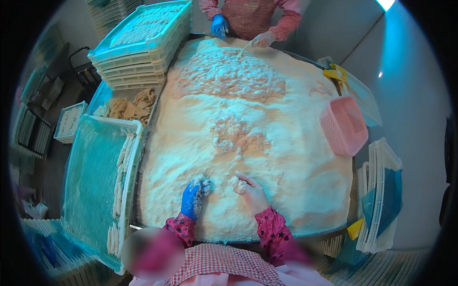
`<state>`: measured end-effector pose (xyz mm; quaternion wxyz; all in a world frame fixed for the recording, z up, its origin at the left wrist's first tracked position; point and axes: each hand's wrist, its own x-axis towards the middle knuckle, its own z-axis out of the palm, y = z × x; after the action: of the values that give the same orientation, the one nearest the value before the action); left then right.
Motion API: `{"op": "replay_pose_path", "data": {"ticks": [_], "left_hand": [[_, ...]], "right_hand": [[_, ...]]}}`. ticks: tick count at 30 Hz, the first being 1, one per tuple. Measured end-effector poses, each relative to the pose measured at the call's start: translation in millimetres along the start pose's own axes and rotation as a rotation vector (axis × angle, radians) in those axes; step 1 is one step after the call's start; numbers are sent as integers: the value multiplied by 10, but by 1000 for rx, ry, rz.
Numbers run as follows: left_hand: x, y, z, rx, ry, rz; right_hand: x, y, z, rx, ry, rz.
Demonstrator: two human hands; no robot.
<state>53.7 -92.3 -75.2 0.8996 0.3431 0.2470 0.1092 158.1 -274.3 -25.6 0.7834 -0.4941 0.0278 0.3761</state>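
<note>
My left hand, in a blue glove caked with white powder, is at the near part of a table spread with pale flour-like powder. Its fingers are curled, and what they hold, if anything, is hidden under the coating. A little to the right, my right hand has its fingers closed on a powder-coated piece. Ahead of both hands lies a small heap of pinkish, powder-dusted pieces. Farther off is a larger heap of coated pieces.
At left, a white-rimmed tray holds coated strips along its right side. Behind it are a brown cloth and stacked trays. A pink perforated basket stands at the right edge. Across the table, a co-worker's gloved hands are over the powder.
</note>
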Motion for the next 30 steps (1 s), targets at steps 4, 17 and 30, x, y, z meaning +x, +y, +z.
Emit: {"op": "replay_pose_path", "data": {"ticks": [4,17,30], "left_hand": [[65,-22,-1,-33,-108,-10],[6,33,153,4,-123,19],[-51,57,127,143,44,28]], "right_hand": [[-87,-59,36,396,-65,106],[-467,-902,-1675,612,190,-485],[-617,-1508,-2670,-1335,918,-566]]}}
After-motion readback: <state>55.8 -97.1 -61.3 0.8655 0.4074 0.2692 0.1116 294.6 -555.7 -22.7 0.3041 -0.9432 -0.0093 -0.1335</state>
